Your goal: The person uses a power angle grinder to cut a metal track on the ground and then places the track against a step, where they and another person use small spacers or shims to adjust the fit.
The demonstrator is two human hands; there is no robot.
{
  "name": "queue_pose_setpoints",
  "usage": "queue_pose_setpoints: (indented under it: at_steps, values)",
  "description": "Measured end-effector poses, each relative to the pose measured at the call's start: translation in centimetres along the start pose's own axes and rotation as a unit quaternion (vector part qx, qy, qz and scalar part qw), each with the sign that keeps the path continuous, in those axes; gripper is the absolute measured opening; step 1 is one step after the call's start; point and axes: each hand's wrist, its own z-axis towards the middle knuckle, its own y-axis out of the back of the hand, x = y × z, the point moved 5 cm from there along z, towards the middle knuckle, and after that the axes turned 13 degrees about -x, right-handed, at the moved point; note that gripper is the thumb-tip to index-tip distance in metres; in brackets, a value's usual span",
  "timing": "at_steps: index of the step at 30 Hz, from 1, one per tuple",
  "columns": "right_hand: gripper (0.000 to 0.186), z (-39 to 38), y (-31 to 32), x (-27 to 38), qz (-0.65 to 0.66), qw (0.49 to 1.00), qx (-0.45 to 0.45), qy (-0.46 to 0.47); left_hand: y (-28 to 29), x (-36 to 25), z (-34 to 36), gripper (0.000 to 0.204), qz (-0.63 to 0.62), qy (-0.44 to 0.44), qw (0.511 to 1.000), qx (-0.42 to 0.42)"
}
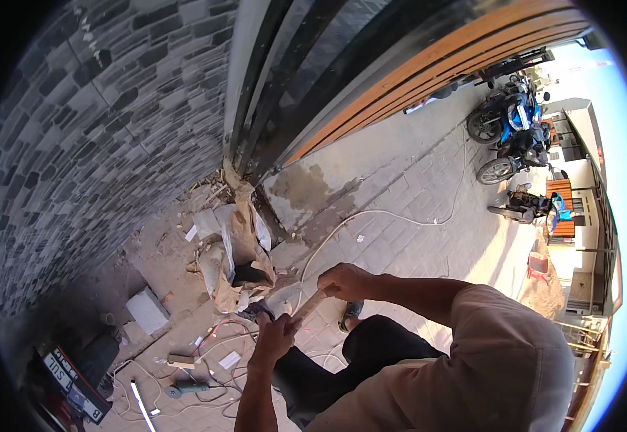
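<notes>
A narrow, flat, light-brown strip (309, 307) slants between my two hands; whether it is wood or tile I cannot tell. My left hand (276, 339) is closed around its lower end. At the upper end my right hand (346, 281) grips it with bent fingers. The strip is held over my legs, above the paved ground. Just beyond my left hand stands a torn, crumpled paper sack (216, 277), its mouth open and dark inside. One of my sandalled feet (351, 314) shows beside the strip.
An angle grinder (187, 387) lies among tangled cables near a small block (181, 361) and a white strip (141, 405). A pale block (147, 311) sits by the stone-clad wall (133, 108). A long hose (385, 212) crosses the paving. Motorcycles (515, 119) are parked farther off.
</notes>
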Motion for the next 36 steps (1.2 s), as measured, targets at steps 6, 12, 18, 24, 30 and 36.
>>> queue_pose_setpoints:
  at_steps: [6,12,18,24,30,36]
  values:
    - [0.027,-26.2,14.1,-4.7,-0.169,0.972,0.02,-0.16,-15.4,-22.7,-5.7,0.04,0.19,-0.121,0.973,0.048]
    - [0.068,-52.8,24.4,-15.3,-0.091,0.88,-0.405,-0.231,-30.9,-40.1,-5.8,0.019,0.175,-0.075,0.96,0.207]
    - [0.062,-66.5,23.5,-29.3,0.045,0.835,-0.382,-0.394,-36.1,-48.6,-1.9,0.031,0.331,-0.234,0.91,0.086]
    - [0.049,-64.9,21.5,-45.3,0.119,0.917,-0.162,-0.344,-43.6,-46.1,5.3,0.047,0.394,-0.097,0.904,0.137]
    - [0.043,-64.7,23.1,-68.0,0.155,0.953,-0.139,-0.219,-60.0,-56.5,21.8,0.05,0.318,-0.172,0.905,0.225]
    - [0.035,-72.8,47.1,-72.6,0.025,0.918,-0.175,-0.355,-65.8,-75.4,32.4,0.031,0.154,0.145,0.916,0.341]
